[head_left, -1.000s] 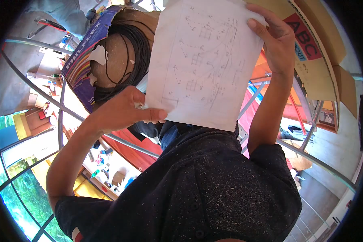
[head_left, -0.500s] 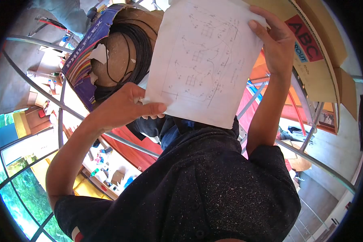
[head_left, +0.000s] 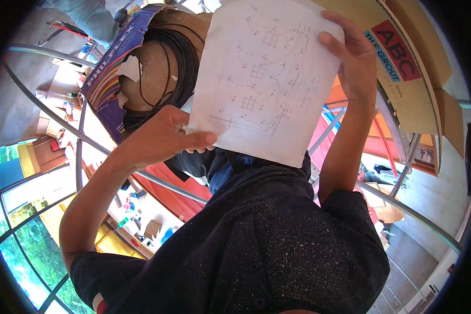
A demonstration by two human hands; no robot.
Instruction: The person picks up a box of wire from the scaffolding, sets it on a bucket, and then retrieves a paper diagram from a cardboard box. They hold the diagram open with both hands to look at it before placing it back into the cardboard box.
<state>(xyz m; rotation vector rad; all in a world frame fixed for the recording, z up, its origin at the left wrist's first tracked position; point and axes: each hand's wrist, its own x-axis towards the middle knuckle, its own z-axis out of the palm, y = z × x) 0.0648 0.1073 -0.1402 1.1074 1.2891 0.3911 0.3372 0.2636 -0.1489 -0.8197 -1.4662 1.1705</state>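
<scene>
A white paper sheet [head_left: 261,78] with a hand-drawn diagram in thin lines is spread out in front of my chest. My left hand [head_left: 165,137] pinches its lower left corner, thumb on top and fingers behind. At the upper right edge, my right hand [head_left: 353,55] holds the sheet with the thumb bent at the front; part of its grip is behind the paper. Left of the sheet, a coil of black cable [head_left: 180,65] lies in a torn blue PHILFLEX box [head_left: 110,68].
Metal scaffold tubes [head_left: 167,187] cross on both sides. An ABC tile grout carton [head_left: 408,99] stands at the right. Small items lie on a white surface [head_left: 162,212] below left. Grey-blue clothing of another person [head_left: 91,21] shows at the top left.
My right hand has shifted slightly left and down along the sheet's edge, uncovering more of the carton's lettering. My left hand keeps its hold almost unmoved.
</scene>
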